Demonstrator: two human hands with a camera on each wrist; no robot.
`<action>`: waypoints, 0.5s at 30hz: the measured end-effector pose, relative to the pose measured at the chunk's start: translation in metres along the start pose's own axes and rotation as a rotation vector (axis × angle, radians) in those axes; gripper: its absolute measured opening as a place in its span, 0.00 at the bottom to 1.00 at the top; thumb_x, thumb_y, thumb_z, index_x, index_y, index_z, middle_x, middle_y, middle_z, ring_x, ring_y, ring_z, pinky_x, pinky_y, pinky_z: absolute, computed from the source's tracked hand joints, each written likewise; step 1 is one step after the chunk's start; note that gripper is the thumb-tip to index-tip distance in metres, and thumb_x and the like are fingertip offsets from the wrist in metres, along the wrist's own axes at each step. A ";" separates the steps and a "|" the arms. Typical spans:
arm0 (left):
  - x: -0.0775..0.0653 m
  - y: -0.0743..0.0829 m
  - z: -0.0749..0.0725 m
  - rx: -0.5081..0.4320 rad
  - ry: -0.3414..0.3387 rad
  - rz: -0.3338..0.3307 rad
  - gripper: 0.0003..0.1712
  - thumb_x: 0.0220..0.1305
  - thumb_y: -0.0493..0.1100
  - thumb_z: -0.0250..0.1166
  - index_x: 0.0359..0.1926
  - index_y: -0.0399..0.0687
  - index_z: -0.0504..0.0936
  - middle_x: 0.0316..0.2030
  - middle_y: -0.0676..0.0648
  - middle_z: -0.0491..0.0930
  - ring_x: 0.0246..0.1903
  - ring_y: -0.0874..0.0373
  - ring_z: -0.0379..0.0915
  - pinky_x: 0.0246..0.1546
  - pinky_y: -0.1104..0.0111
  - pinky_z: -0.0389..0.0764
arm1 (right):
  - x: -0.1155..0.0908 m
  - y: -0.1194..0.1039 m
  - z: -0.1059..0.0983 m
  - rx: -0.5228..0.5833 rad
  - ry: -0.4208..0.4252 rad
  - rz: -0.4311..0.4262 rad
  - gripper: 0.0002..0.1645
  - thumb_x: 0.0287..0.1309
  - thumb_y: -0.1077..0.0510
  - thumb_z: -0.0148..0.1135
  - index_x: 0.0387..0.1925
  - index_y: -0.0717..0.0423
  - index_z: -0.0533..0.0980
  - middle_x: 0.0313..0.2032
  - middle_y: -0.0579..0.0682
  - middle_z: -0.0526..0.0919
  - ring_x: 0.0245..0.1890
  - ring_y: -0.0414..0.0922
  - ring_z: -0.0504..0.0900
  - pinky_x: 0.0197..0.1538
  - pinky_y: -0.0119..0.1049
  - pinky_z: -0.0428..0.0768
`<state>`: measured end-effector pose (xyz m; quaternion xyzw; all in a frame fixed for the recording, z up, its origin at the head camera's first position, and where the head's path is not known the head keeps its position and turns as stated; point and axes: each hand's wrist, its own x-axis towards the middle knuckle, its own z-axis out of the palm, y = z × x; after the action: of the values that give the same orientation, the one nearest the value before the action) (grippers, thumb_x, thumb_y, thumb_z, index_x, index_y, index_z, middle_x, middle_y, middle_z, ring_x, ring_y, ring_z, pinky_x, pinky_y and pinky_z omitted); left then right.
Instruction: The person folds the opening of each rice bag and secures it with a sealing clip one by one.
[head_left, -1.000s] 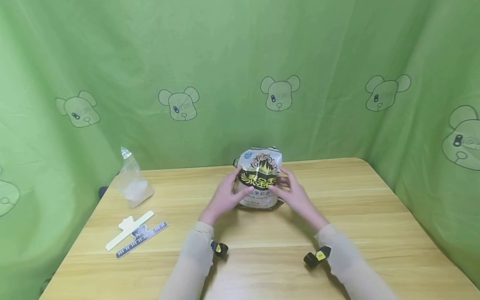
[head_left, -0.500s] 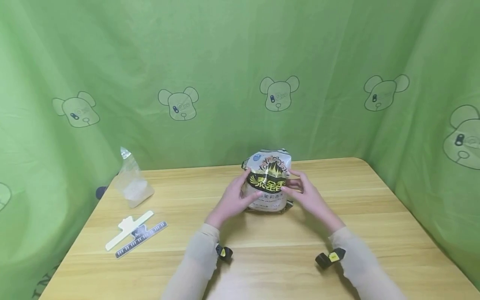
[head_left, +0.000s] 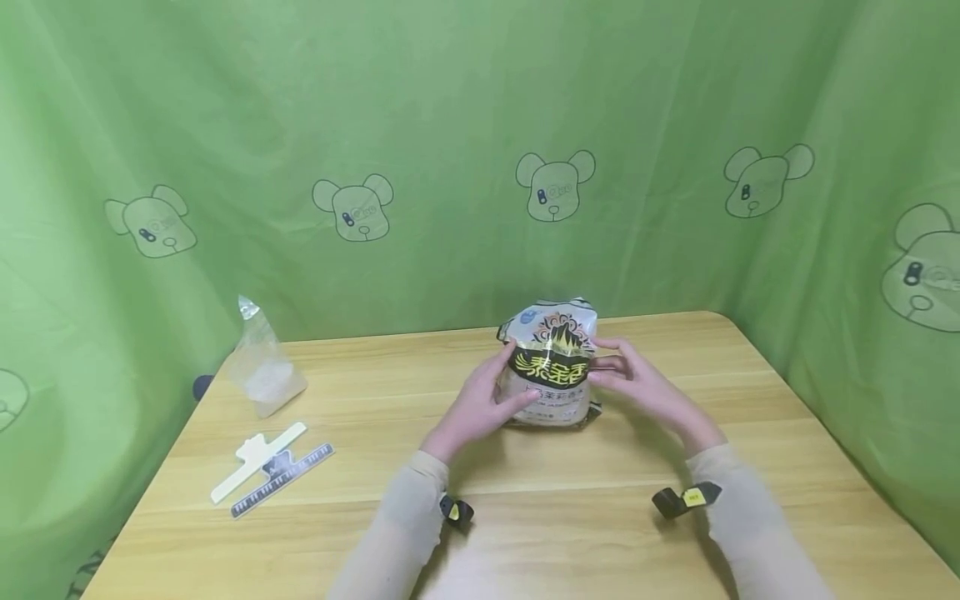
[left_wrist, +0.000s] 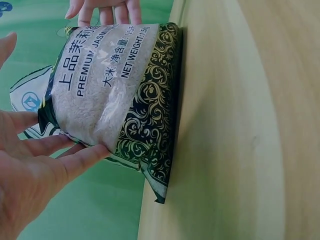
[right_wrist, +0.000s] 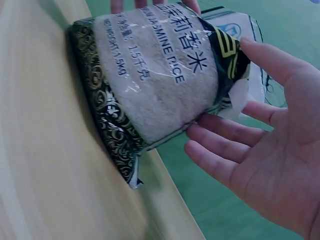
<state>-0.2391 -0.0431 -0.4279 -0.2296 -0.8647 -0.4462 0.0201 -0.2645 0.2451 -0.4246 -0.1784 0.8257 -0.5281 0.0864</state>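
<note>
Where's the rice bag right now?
In the head view, the rice bag is just right of centre, between the left hand and right hand, near the far table edge.

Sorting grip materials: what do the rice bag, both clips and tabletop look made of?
Rice bag: glossy plastic film; clear panel, creases, highlights.
White clip: probably smooth plastic; uniform color, painted metal possible.
Patterned clip: likely plastic, printed with piano-key stripes; unconfirmed.
Tabletop: satin wood or laminate; grain shows.
</note>
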 end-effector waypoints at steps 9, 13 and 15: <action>-0.002 0.008 0.010 -0.036 -0.022 0.027 0.52 0.62 0.61 0.64 0.77 0.55 0.45 0.76 0.47 0.52 0.74 0.48 0.51 0.72 0.50 0.58 | -0.008 0.002 -0.016 -0.018 -0.052 -0.034 0.40 0.67 0.53 0.58 0.72 0.54 0.50 0.66 0.69 0.66 0.66 0.66 0.65 0.66 0.62 0.68; -0.002 0.010 0.013 -0.045 -0.028 0.048 0.51 0.63 0.59 0.63 0.77 0.55 0.45 0.76 0.48 0.52 0.74 0.48 0.52 0.72 0.51 0.59 | -0.011 0.004 -0.024 -0.021 -0.079 -0.040 0.40 0.67 0.55 0.58 0.72 0.54 0.50 0.67 0.69 0.65 0.67 0.67 0.65 0.65 0.63 0.68; -0.002 0.011 0.014 -0.053 -0.031 0.054 0.50 0.63 0.59 0.63 0.77 0.56 0.45 0.76 0.49 0.52 0.74 0.48 0.52 0.72 0.51 0.59 | -0.012 0.005 -0.026 -0.022 -0.089 -0.042 0.40 0.66 0.55 0.58 0.72 0.54 0.50 0.67 0.69 0.65 0.67 0.67 0.65 0.66 0.63 0.67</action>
<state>-0.2300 -0.0274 -0.4280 -0.2605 -0.8463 -0.4645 0.0126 -0.2631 0.2742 -0.4187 -0.2198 0.8228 -0.5124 0.1100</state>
